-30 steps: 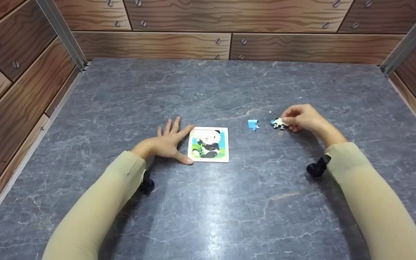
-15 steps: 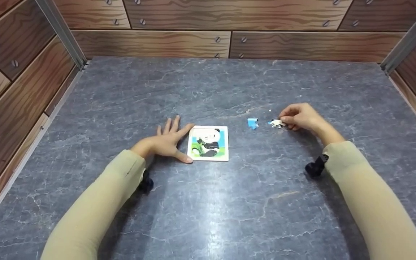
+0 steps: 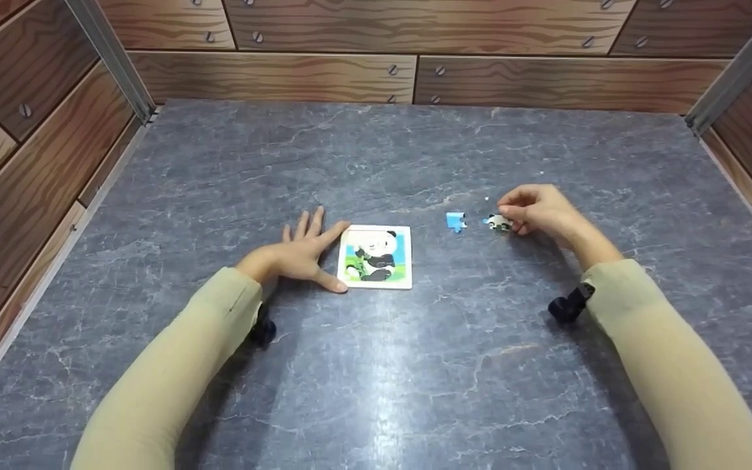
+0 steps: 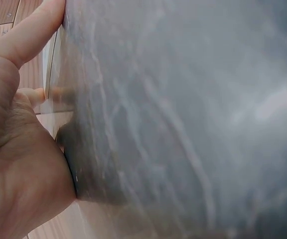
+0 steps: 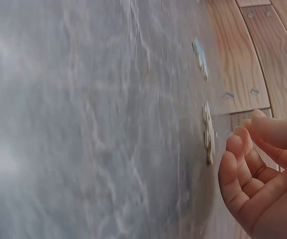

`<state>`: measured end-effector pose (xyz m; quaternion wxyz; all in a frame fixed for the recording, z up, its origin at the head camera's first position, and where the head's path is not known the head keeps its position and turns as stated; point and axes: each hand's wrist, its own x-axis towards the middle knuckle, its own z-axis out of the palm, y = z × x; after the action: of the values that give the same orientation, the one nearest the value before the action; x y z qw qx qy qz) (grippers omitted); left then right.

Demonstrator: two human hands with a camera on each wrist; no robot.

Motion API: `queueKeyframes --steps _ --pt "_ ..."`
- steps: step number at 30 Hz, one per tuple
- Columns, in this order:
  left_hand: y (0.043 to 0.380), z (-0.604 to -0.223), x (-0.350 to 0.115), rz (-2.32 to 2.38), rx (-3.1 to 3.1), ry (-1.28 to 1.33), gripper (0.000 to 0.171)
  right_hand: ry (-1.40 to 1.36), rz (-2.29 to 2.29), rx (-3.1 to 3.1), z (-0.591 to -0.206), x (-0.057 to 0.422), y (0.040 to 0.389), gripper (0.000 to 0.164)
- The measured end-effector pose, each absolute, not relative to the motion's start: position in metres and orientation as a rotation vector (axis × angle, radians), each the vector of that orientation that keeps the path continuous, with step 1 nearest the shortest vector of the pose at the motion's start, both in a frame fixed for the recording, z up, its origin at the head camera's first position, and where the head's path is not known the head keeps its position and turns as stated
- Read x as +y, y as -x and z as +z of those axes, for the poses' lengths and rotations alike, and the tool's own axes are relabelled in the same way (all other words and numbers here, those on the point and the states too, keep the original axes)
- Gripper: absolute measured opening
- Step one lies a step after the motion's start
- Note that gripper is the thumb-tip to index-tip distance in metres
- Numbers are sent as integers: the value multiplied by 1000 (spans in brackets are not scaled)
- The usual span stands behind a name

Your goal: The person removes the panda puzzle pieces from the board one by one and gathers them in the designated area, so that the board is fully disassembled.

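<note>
The person's R hand hung low just beside a small white-and-black jigsaw pc w/ a blue tip, which lay flat on the grey marble-patterned tabletop. Its fingers were curled in, thumb tip close to the index tip, w/ no pc visible btwn them; whether the two tips met couldn't be told. The R wrist view showed the pc on the surface, a slight gap off the fingertips, so it seemed ungripped. The key relation: the pc lay just L of, & a bit below, the R fingertips, long axis running approx. L-to-R, blue tip pointing away from that hand, its R end nearest the fingers. The R hand was by far the nearer one. Further L, near but apart, lay a light-blue, notched jigsaw pc, roughly in line w/ the first. Beyond it, well apart from the R hand, sat a flat white square frame w/ a panda pic, material unclear. The L hand was spread wide at the frame's L side, index by the far L corner, thumb by the near L corner, gripping nothing & apparently steadying the edge.
</note>
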<state>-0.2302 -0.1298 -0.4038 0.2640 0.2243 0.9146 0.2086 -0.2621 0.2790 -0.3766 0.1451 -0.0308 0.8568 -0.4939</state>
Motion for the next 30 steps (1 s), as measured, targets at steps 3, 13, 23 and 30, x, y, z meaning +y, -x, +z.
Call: queueKeyframes --steps 3,13,23,30 --pt "230 -404 -131 568 2471 -608 115 110 -1453 2442 -376 272 260 35" --pt "230 -403 -131 578 2462 -609 113 177 -1447 2417 -377 250 254 31" --pt "231 -402 -129 577 2454 -599 113 217 -1450 2374 -383 225 248 26" --pt "231 -402 -129 576 2458 -600 113 270 -1408 2370 -386 207 245 24"
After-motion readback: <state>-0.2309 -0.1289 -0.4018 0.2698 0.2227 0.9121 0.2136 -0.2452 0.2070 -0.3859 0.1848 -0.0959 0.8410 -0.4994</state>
